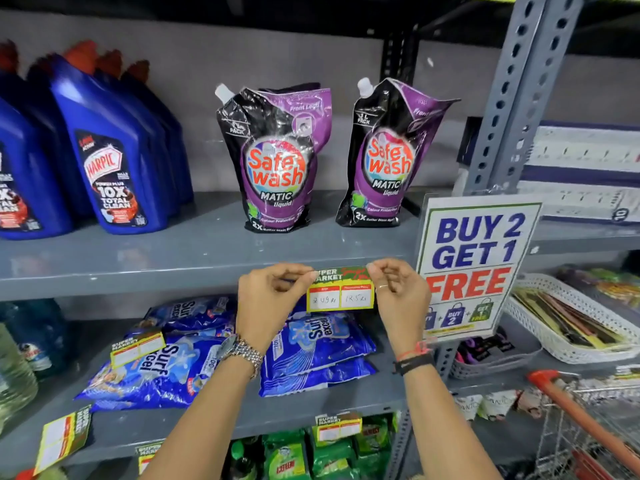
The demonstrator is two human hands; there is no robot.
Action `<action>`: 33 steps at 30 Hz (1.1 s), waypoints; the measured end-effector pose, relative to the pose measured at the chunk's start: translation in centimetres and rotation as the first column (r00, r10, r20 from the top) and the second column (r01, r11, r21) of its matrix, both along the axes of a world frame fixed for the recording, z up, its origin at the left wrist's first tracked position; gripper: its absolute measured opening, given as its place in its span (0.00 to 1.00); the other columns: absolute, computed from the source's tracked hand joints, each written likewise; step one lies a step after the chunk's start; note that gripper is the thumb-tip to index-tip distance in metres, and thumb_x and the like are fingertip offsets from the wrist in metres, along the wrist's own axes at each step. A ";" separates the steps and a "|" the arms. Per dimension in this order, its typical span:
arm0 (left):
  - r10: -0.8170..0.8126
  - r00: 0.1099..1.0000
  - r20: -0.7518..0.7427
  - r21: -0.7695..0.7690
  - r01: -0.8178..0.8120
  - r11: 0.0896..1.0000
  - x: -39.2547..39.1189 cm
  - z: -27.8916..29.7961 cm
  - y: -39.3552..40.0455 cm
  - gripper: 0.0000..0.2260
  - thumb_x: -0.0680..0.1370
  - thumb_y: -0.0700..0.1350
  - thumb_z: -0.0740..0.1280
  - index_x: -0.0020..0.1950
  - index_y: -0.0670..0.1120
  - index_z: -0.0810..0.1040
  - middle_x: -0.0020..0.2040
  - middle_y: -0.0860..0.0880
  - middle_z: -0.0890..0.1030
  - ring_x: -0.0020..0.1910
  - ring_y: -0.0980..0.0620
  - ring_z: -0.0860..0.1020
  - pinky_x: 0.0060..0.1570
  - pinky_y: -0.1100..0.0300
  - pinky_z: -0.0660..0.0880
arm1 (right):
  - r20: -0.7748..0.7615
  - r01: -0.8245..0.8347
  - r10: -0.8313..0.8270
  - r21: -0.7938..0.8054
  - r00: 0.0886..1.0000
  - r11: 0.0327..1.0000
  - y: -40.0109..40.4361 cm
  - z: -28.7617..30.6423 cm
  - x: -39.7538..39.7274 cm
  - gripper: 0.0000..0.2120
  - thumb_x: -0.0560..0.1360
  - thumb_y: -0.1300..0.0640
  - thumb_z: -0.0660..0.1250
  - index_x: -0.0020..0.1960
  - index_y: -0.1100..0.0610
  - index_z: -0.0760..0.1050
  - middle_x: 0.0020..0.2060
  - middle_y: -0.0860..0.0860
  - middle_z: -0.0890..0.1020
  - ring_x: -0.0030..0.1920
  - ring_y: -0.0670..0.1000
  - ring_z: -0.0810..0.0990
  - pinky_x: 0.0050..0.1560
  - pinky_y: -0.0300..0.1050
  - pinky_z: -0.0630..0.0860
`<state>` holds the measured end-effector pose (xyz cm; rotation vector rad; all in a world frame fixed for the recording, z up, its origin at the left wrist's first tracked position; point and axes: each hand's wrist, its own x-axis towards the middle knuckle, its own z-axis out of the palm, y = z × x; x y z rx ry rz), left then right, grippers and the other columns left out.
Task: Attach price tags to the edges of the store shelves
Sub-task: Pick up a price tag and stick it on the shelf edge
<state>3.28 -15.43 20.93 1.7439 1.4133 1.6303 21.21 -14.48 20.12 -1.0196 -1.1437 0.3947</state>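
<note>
A yellow-bordered price tag (340, 291) with two white price boxes and a green header sits against the front edge of the grey shelf (138, 278), below the two purple Safe Wash pouches (277, 157). My left hand (273, 299) pinches its upper left corner. My right hand (398, 289) pinches its upper right corner. The tag hangs down over the shelf edge, level between both hands.
Blue Harpic bottles (114, 150) stand at the shelf's left. A "Buy 2 Get 1 Free" sign (474, 265) hangs just right of my right hand. Blue Surf Excel packs (311, 351) lie on the shelf below, with other tags (136, 348) nearby. A cart handle (581, 414) is at lower right.
</note>
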 end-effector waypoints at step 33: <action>0.336 0.667 -0.665 0.312 -0.162 0.936 1.3 0.2 3.0 0.15 0.78 0.52 0.60 0.61 0.51 0.78 0.61 0.52 0.80 0.61 0.53 0.77 0.64 0.56 0.69 | 0.577 0.102 -0.082 -0.003 0.813 0.995 2.5 1.0 -0.6 0.17 0.72 0.55 0.68 0.60 0.57 0.76 0.58 0.57 0.81 0.62 0.56 0.75 0.67 0.47 0.62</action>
